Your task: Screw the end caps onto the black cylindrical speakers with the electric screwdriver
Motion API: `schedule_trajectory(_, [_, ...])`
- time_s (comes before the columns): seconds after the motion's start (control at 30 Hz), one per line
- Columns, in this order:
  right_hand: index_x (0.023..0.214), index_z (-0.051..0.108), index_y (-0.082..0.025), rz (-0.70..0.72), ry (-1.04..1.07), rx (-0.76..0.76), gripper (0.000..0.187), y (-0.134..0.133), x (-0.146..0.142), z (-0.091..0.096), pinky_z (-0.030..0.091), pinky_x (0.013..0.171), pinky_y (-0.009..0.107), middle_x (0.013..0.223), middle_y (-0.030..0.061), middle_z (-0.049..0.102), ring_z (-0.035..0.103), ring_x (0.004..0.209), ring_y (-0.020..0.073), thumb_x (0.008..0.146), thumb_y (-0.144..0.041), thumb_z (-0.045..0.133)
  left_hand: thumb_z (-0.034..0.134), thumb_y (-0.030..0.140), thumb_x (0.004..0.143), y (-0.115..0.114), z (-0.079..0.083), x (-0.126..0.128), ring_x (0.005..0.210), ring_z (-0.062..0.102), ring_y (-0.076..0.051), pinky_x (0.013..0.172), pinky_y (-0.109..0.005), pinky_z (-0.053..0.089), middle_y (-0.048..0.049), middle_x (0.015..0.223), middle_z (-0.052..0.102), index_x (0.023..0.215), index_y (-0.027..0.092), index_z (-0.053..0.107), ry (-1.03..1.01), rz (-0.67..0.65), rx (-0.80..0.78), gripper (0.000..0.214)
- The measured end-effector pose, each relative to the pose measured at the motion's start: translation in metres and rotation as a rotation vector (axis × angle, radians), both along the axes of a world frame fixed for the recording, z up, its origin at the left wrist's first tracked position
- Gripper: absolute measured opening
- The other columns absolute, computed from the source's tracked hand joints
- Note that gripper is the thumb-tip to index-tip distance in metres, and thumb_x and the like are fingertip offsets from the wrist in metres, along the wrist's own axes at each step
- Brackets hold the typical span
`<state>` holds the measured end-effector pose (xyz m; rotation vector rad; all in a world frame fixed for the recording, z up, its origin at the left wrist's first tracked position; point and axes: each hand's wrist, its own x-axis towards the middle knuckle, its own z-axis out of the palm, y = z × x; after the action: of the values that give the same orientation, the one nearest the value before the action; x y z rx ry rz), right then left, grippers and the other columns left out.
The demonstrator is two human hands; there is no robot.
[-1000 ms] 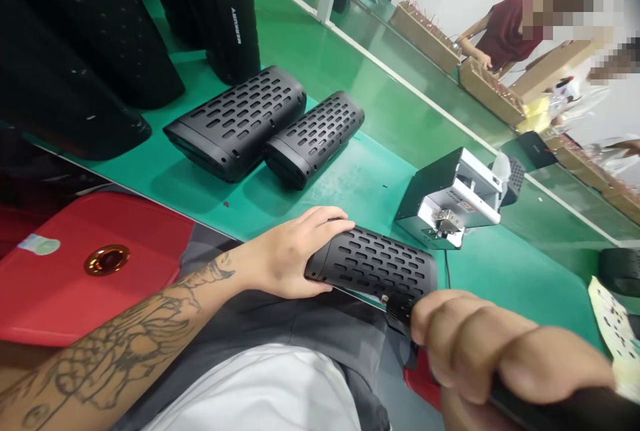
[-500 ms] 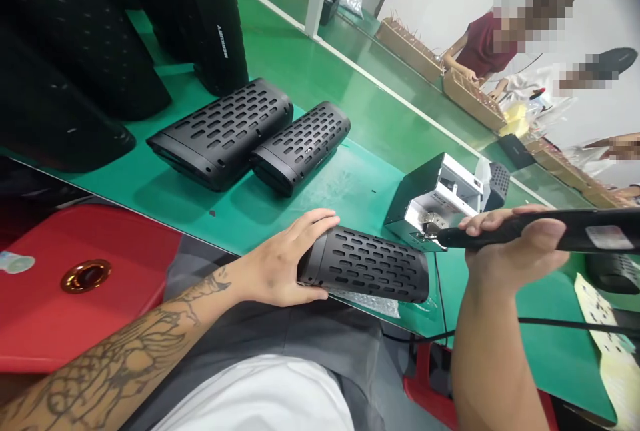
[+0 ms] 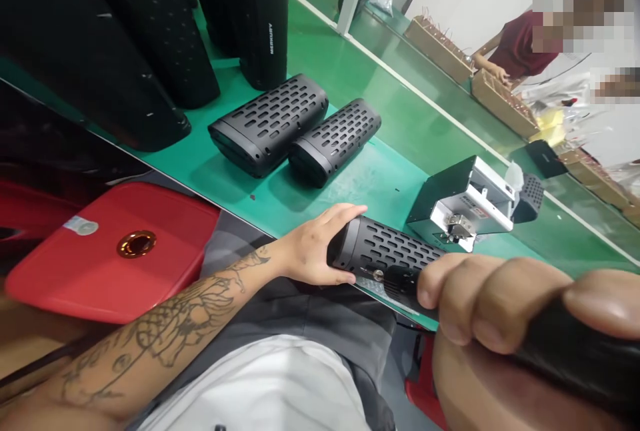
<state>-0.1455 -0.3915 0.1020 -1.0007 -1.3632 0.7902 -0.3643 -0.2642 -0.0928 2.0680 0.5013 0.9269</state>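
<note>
My left hand (image 3: pixel 315 247) grips the left end of a black perforated speaker casing (image 3: pixel 387 251) lying at the near edge of the green table (image 3: pixel 350 177). My right hand (image 3: pixel 500 314) is wrapped round a black electric screwdriver (image 3: pixel 575 351), close to the camera. The tool's tip (image 3: pixel 395 279) rests against the casing's near side, beside a small screw (image 3: pixel 377 275).
Two more perforated casings (image 3: pixel 270 121) (image 3: pixel 335 141) lie side by side further back. Tall black speaker shells (image 3: pixel 150 37) stand at the far left. A grey screw feeder box (image 3: pixel 465 201) sits right of centre. A red stool (image 3: pixel 115 251) is by my left. Another person (image 3: pixel 520 44) works at cardboard trays across the line.
My right hand has brought the screwdriver back from the screw feeder down to the casing's near side. My left hand kept hold of the casing.
</note>
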Motion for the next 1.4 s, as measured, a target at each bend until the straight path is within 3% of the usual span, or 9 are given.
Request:
schedule_trajectory(0.17, [0.116,0.085,-0.033,0.083,0.083,-0.006,0.024,0.020,-0.027,-0.004,0.068,0.072,0.048,0.077,-0.0025,0.074,0.070,0.061,0.0219,0.124,-0.053,0.073,0.106,0.059,0.090,0.000,0.000,0.002,0.177,0.056,-0.048,0.148,-0.068,0.052,-0.0247,0.189,0.051,0.195,0.028,0.032,-0.011,-0.009,-0.030,0.132])
schedule_trajectory(0.23, [0.110,0.082,-0.031,0.148,0.068,-0.020,0.021,0.027,-0.027,-0.005,0.068,0.070,0.045,0.076,-0.0029,0.075,0.070,0.059,0.0203,0.123,-0.046,0.076,0.105,0.060,0.092,0.001,0.000,0.002,0.178,0.055,-0.048,0.149,-0.068,0.050,-0.0254,0.189,0.051,0.195,0.025,0.033,-0.027,-0.015,-0.020,0.130])
schedule_trajectory(0.37, [0.104,0.075,-0.028,0.272,0.017,-0.047,0.032,0.035,-0.021,-0.005,0.069,0.067,0.042,0.077,-0.0035,0.075,0.070,0.057,0.0186,0.112,-0.054,0.092,0.106,0.061,0.089,0.002,-0.002,0.004,0.177,0.055,-0.049,0.149,-0.068,0.049,-0.0262,0.189,0.051,0.195,0.025,0.032,-0.029,-0.023,-0.031,0.134])
schedule_trajectory(0.47, [0.107,0.074,-0.028,0.288,0.007,-0.027,0.035,0.035,-0.019,-0.007,0.069,0.068,0.043,0.076,-0.0042,0.072,0.068,0.057,0.0184,0.109,-0.055,0.096,0.106,0.063,0.089,0.003,-0.002,0.006,0.176,0.057,-0.050,0.148,-0.070,0.051,-0.0271,0.189,0.052,0.196,0.025,0.031,-0.027,-0.030,-0.033,0.136])
schedule_trajectory(0.7, [0.116,0.072,-0.032,0.243,-0.029,-0.084,0.069,0.041,-0.028,0.002,0.075,0.086,0.058,0.090,0.0005,0.071,0.077,0.084,0.0290,0.073,-0.059,0.119,0.108,0.059,0.088,0.002,-0.004,0.007,0.172,0.061,-0.049,0.145,-0.068,0.054,-0.0248,0.185,0.056,0.196,0.027,0.031,-0.054,-0.024,-0.011,0.137])
schedule_trajectory(0.97, [0.113,0.070,-0.032,0.270,-0.027,-0.124,0.069,0.045,-0.040,0.009,0.074,0.087,0.060,0.092,0.0019,0.070,0.077,0.089,0.0309,0.071,-0.060,0.118,0.103,0.067,0.093,0.002,-0.007,0.012,0.171,0.061,-0.050,0.145,-0.068,0.054,-0.0290,0.183,0.056,0.196,0.021,0.031,-0.078,-0.041,0.030,0.134])
schedule_trajectory(1.13, [0.112,0.070,-0.032,0.295,-0.029,-0.119,0.067,0.049,-0.044,0.011,0.073,0.086,0.059,0.091,0.0020,0.070,0.077,0.088,0.0307,0.073,-0.060,0.117,0.108,0.071,0.086,0.002,-0.006,0.012,0.170,0.062,-0.051,0.144,-0.068,0.054,-0.0263,0.183,0.057,0.196,0.025,0.032,-0.068,-0.032,-0.004,0.142])
schedule_trajectory(1.4, [0.110,0.071,-0.032,0.304,-0.019,-0.108,0.063,0.050,-0.043,0.010,0.072,0.083,0.058,0.091,0.0023,0.069,0.075,0.086,0.0302,0.074,-0.059,0.115,0.106,0.070,0.089,0.003,-0.005,0.013,0.174,0.059,-0.051,0.146,-0.070,0.051,-0.0277,0.186,0.055,0.196,0.023,0.032,-0.048,-0.034,-0.018,0.139])
